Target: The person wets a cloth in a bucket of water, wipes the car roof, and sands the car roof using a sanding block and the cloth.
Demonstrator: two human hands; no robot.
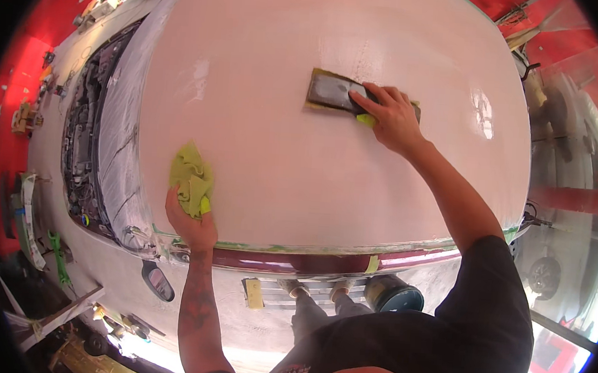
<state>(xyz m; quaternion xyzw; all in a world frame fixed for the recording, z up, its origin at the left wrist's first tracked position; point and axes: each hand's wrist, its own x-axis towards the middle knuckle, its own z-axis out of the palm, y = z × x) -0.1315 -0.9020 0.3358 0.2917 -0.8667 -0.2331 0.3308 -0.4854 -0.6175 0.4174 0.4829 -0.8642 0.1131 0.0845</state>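
A long sanding block [333,90] with a grey top and sandpaper wrapped beneath it lies flat on the pinkish, primer-coated car roof [265,170]. My right hand [395,122] is closed on the block's right part, arm stretched out across the panel. A bit of yellow-green shows under that hand; what it is I cannot tell. Bunched on the near left of the roof is a yellow-green cloth [190,172]. My left hand [195,229] grips its near end. Wet-looking shiny patches lie on the roof around the block.
I stand on a slatted platform [274,296] beside the car, with a dark bucket [394,294] at its right and a yellow sponge-like block [255,293] at its left. A side mirror [158,281] juts out near left. The engine bay [84,130] is exposed at far left.
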